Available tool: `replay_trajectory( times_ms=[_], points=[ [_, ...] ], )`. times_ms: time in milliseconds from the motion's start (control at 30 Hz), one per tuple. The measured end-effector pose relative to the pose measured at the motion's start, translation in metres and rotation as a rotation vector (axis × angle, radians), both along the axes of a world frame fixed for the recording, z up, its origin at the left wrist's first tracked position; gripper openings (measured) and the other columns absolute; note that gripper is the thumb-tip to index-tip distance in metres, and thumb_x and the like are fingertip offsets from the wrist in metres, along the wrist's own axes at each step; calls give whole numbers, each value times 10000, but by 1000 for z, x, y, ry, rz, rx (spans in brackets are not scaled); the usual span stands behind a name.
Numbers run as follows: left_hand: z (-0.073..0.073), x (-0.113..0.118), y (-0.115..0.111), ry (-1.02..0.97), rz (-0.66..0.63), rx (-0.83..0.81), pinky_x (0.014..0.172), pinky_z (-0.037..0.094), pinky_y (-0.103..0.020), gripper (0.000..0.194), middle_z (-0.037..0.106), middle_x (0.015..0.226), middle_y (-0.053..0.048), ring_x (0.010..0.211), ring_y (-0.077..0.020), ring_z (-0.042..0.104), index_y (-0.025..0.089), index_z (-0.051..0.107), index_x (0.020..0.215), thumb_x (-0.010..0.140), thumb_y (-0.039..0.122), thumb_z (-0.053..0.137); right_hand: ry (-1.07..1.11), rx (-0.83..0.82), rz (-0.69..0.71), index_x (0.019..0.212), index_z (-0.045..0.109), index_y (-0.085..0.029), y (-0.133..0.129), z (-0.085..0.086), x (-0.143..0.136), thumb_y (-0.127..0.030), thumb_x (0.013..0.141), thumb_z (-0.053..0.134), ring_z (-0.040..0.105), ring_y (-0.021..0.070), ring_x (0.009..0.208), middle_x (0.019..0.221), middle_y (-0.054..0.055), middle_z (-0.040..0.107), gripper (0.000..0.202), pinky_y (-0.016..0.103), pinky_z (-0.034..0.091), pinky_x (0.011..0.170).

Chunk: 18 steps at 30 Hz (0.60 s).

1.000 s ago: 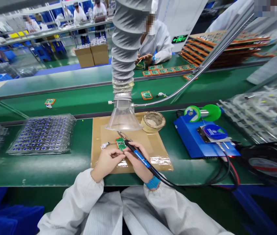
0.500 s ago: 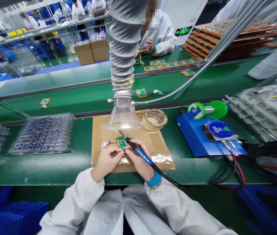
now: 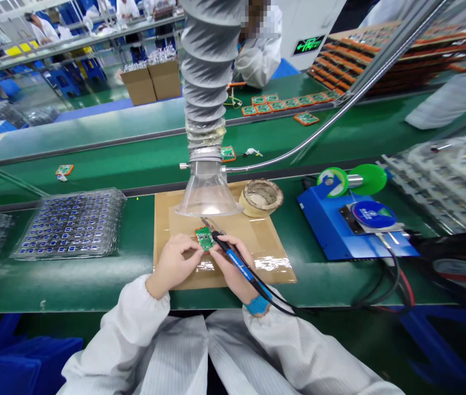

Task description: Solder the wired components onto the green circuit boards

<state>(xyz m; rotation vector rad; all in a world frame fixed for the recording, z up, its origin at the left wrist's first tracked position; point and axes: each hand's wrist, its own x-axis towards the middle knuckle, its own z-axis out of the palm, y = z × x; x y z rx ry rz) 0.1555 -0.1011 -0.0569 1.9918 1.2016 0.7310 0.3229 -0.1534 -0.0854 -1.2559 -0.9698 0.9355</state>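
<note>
My right hand [image 3: 233,269] is closed round a soldering iron [image 3: 239,263] with a blue and black grip, its tip end pointing up and left over the work mat. Below that tip lies a small green circuit board [image 3: 204,239] with an orange edge. The right thumb and fingertips are close to the board's lower right side. At the board's lower left edge, my left hand [image 3: 175,263] is closed in a pinch; what sits between its fingertips is hidden. Both hands rest over a brown mat [image 3: 257,241]. A clear fume hood [image 3: 209,192] hangs just beyond the board.
A round pot [image 3: 261,198] stands behind the mat. To the right is a blue soldering station [image 3: 331,230] with a green solder reel [image 3: 367,179] and cables. Clear trays [image 3: 70,225] are stacked at left. Boards [image 3: 263,108] line the far bench, where a co-worker [image 3: 257,60] sits.
My left hand has shifted slightly left and up, and the white connector left of the board is now out of sight. My right hand keeps hold of the soldering iron. The whole view has shifted slightly.
</note>
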Motion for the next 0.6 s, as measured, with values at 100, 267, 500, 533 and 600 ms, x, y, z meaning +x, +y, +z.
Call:
replay_trajectory(
  times_ms=[100, 267, 500, 533, 600],
  points=[
    [5, -10, 24, 227, -101, 66, 931, 441, -413, 163, 726, 963, -64, 987, -238, 612, 195, 721, 750, 895, 204, 647, -73, 5, -62, 1103, 689, -233, -3, -4, 8, -348, 844, 756, 743, 199, 820, 920, 43, 770, 292, 351, 622, 801],
    [0, -13, 50, 393, -190, -6, 917, 434, -405, 215, 703, 915, -61, 982, -244, 585, 188, 701, 690, 893, 198, 629, -285, 41, -142, 1087, 733, -241, -15, -14, 28, -420, 907, 686, 746, 253, 1008, 1077, 84, 782, 258, 418, 616, 911],
    [-5, -11, 63, 386, -270, -26, 784, 438, -315, 152, 702, 814, -41, 791, -192, 610, 179, 684, 708, 838, 151, 611, -338, 92, -116, 958, 711, -238, -22, -23, 31, -379, 931, 668, 742, 219, 835, 895, 61, 765, 150, 351, 618, 746],
    [-5, -11, 64, 385, -287, -25, 774, 435, -309, 147, 704, 810, -39, 772, -186, 609, 179, 683, 712, 833, 148, 606, -348, 94, -109, 954, 710, -239, -21, -23, 30, -370, 929, 672, 741, 220, 833, 893, 59, 763, 139, 350, 616, 739],
    [-5, -10, 65, 387, -327, -30, 763, 428, -302, 156, 708, 792, -35, 746, -179, 608, 181, 683, 705, 827, 147, 593, -363, 99, -115, 947, 709, -241, -20, -23, 29, -362, 929, 672, 738, 221, 826, 890, 56, 758, 128, 352, 613, 732]
  ],
)
